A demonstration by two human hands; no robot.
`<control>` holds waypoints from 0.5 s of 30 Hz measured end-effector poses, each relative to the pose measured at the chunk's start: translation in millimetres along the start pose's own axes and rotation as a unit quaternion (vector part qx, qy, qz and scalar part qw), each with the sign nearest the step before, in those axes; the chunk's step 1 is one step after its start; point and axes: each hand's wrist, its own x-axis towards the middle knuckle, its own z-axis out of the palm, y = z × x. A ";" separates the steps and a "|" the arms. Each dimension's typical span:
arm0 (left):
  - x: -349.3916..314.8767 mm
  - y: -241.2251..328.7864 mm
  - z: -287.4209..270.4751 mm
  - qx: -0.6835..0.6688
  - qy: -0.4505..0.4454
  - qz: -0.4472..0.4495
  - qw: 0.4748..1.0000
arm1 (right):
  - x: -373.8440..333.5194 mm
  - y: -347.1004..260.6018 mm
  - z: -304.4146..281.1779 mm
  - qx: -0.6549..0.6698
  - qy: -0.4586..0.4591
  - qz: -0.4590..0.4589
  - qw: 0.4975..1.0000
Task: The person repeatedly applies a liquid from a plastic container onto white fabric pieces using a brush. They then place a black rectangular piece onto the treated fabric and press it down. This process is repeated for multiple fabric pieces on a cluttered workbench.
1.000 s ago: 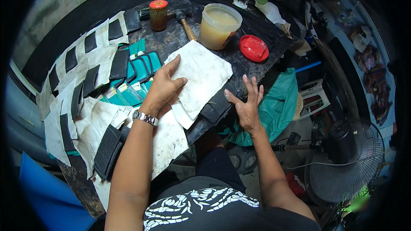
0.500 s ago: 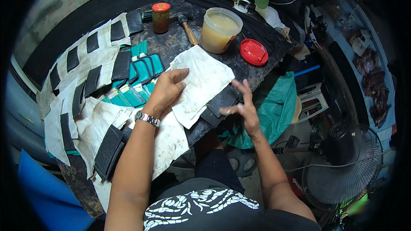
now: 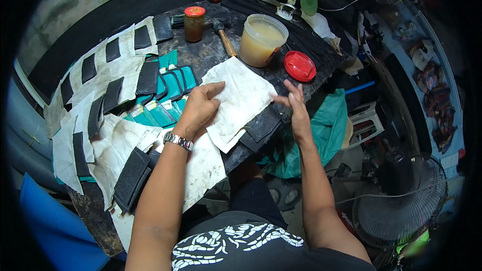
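At frame centre the left hand (image 3: 201, 108) still presses flat on the stained white sheet (image 3: 241, 98) lying on the desk (image 3: 211, 52), while the right hand (image 3: 296, 105), lifted off the sheet's right edge since a second ago, hovers with fingers loosely extended, grasping nothing, so the sheet is now pinned one-sided.

Your stained sheet (image 3: 240, 101) looks like matt, rough paper; the tub (image 3: 261, 39) is translucent plastic, its red lid (image 3: 299, 65) glossy.
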 end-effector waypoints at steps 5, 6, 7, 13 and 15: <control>-0.2 1.3 0.7 -0.009 0.020 0.024 0.999 | 18.9 2.6 16.4 -0.374 0.008 -0.016 0.927; 0.7 1.6 1.0 -0.012 0.025 0.026 0.999 | 16.6 2.3 19.5 -0.417 0.004 -0.030 0.908; 0.1 1.5 0.9 -0.033 0.022 0.004 0.999 | 12.6 1.7 21.6 -0.452 0.014 -0.058 0.890; -0.5 5.7 0.3 -0.013 0.029 -0.022 0.999 | -9.0 1.9 12.0 -0.405 -0.019 -0.115 0.907; -1.9 8.0 0.7 -0.023 0.029 -0.033 0.999 | -4.7 5.4 5.3 -0.408 0.017 -0.075 0.910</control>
